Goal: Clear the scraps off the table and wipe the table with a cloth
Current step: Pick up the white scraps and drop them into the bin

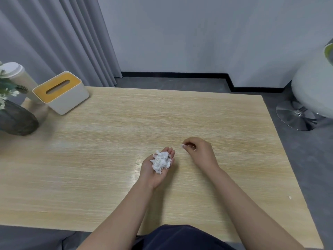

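Note:
My left hand point(155, 175) is held palm up over the middle of the light wooden table point(90, 159), cupping a heap of white paper scraps point(161, 161). My right hand point(200, 150) hovers just to its right, fingers pinched on one small white scrap point(183, 145) at the fingertips. A single tiny white scrap point(290, 197) lies on the table near the right edge. No cloth is in view.
At the table's back left stand a white tissue box with a yellow lid point(61, 92), a white lidded cup point(19, 79) and a dark vase with a plant point(16, 120). A white chair on a chrome base point(297, 114) stands on the floor at the right.

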### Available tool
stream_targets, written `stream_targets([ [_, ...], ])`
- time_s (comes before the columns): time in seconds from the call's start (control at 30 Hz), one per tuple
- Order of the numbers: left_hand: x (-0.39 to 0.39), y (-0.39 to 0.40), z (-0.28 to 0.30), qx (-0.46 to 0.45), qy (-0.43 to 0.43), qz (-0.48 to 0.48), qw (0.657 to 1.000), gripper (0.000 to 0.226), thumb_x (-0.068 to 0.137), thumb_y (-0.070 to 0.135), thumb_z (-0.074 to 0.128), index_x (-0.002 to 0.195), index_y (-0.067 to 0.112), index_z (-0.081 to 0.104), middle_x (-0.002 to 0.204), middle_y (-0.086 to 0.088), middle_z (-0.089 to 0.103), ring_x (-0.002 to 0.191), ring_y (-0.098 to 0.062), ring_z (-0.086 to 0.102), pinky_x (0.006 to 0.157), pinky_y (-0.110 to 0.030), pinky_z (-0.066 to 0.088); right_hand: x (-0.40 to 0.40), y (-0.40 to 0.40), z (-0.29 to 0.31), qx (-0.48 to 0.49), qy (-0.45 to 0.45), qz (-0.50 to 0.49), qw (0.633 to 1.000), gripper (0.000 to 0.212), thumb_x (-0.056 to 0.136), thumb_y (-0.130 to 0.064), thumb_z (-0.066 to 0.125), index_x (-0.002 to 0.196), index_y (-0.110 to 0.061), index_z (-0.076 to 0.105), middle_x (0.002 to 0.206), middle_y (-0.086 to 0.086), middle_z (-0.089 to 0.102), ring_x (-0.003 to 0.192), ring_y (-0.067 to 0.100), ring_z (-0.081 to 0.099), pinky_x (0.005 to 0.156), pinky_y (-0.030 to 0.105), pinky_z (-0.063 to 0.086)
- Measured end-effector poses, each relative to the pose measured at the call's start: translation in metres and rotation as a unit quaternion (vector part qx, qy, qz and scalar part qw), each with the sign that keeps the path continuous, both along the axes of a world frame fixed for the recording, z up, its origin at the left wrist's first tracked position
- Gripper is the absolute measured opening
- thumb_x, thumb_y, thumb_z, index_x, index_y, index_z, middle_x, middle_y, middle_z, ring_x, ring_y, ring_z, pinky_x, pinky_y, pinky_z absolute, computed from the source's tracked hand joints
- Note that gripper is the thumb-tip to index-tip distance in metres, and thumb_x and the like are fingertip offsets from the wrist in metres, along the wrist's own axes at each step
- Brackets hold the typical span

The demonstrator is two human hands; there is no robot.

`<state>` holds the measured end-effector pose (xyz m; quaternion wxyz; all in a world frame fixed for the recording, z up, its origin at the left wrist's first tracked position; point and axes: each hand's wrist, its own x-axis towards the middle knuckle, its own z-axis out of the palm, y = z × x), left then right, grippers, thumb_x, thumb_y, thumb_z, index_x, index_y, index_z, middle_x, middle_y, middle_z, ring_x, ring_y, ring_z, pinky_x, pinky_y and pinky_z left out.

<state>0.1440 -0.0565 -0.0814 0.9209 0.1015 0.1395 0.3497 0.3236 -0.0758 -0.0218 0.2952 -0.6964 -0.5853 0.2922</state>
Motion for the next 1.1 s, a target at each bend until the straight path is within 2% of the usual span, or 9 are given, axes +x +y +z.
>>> stream_targets([
  [0.1, 0.019, -0.019, 0.027, -0.108, 0.211, 0.137, 0.962, 0.040, 0.050, 0.014, 0.070, 0.087, 0.002, 0.072, 0.095, -0.009, 0.072, 0.089, -0.024, 0.071, 0.083, -0.038, 0.051, -0.012, -0.009, 0.022, 0.035, 0.047, 0.023, 0.998, 0.008, 0.085, -0.012, 0.066, 0.092, -0.015, 0.068, 0.084, -0.006, 0.065, 0.079, 0.009, 0.059, 0.076, 0.017, 0.045],
  [0.17, 0.031, -0.022, 0.036, -0.184, 0.227, 0.158, 0.943, 0.046, 0.030, 0.013, 0.069, 0.074, 0.000, 0.062, 0.066, -0.015, 0.066, 0.058, -0.022, 0.066, 0.061, -0.030, 0.052, -0.021, -0.015, 0.031, 0.043, 0.042, 0.064, 0.996, 0.008, 0.084, -0.010, 0.064, 0.090, -0.014, 0.067, 0.084, -0.006, 0.065, 0.080, 0.009, 0.059, 0.077, 0.018, 0.045],
  [0.23, 0.038, -0.024, 0.045, -0.198, 0.200, 0.171, 0.944, 0.009, 0.074, 0.004, 0.060, 0.078, 0.004, 0.052, 0.065, -0.013, 0.060, 0.056, -0.021, 0.061, 0.055, -0.028, 0.052, -0.029, -0.020, 0.034, 0.053, 0.007, 0.114, 0.992, 0.008, 0.087, -0.011, 0.061, 0.092, -0.012, 0.068, 0.089, -0.004, 0.065, 0.083, 0.009, 0.056, 0.078, 0.019, 0.042],
  [0.3, 0.040, -0.023, 0.034, -0.253, 0.176, 0.130, 0.943, 0.029, 0.096, 0.009, 0.032, 0.075, 0.007, 0.051, 0.052, -0.010, 0.059, 0.045, -0.015, 0.059, 0.047, -0.020, 0.051, -0.032, -0.025, 0.030, 0.056, -0.040, 0.157, 0.985, 0.014, 0.090, -0.013, 0.056, 0.096, -0.010, 0.069, 0.095, 0.000, 0.065, 0.090, 0.011, 0.055, 0.079, 0.021, 0.039],
  [0.4, 0.037, -0.021, 0.026, -0.250, 0.089, 0.066, 0.962, 0.009, 0.084, 0.006, 0.050, 0.084, 0.004, 0.058, 0.064, -0.006, 0.062, 0.057, -0.011, 0.060, 0.063, -0.017, 0.053, -0.031, -0.031, 0.021, 0.041, -0.101, 0.215, 0.970, 0.027, 0.095, -0.020, 0.047, 0.110, -0.011, 0.067, 0.107, 0.004, 0.063, 0.103, 0.020, 0.054, 0.085, 0.033, 0.044],
  [0.5, 0.042, -0.016, 0.023, -0.243, 0.128, 0.087, 0.957, 0.028, 0.078, 0.007, 0.051, 0.095, -0.005, 0.070, 0.099, -0.014, 0.069, 0.092, -0.021, 0.066, 0.099, -0.024, 0.042, -0.028, -0.038, 0.015, 0.045, -0.139, 0.249, 0.957, 0.044, 0.095, -0.032, 0.031, 0.114, -0.012, 0.065, 0.111, 0.006, 0.061, 0.107, 0.024, 0.052, 0.083, 0.040, 0.047],
  [0.63, 0.050, -0.021, 0.032, -0.249, 0.138, 0.079, 0.955, 0.032, 0.082, 0.008, 0.044, 0.090, -0.007, 0.071, 0.101, -0.018, 0.069, 0.096, -0.025, 0.067, 0.110, -0.027, 0.033, -0.021, -0.046, 0.013, 0.076, -0.156, 0.241, 0.955, 0.040, 0.093, -0.023, 0.034, 0.118, -0.014, 0.064, 0.115, 0.005, 0.061, 0.112, 0.024, 0.051, 0.085, 0.039, 0.048],
  [0.9, 0.071, -0.025, 0.050, -0.268, 0.128, 0.062, 0.953, 0.030, 0.098, 0.017, 0.037, 0.097, -0.004, 0.059, 0.065, -0.011, 0.067, 0.053, -0.016, 0.067, 0.046, -0.022, 0.054, 0.000, -0.055, 0.016, 0.095, -0.056, 0.126, 0.986, 0.032, 0.094, -0.017, 0.048, 0.121, -0.020, 0.063, 0.115, -0.002, 0.061, 0.110, 0.013, 0.050, 0.091, 0.019, 0.037],
  [1.1, 0.094, -0.032, 0.048, -0.327, 0.032, 0.034, 0.944, 0.016, 0.087, 0.008, 0.042, 0.080, -0.001, 0.053, 0.061, -0.012, 0.059, 0.051, -0.024, 0.064, 0.046, -0.031, 0.054, 0.030, -0.064, 0.017, 0.105, -0.026, 0.051, 0.993, 0.026, 0.093, -0.012, 0.051, 0.113, -0.015, 0.067, 0.110, 0.000, 0.064, 0.105, 0.017, 0.056, 0.091, 0.019, 0.038],
])
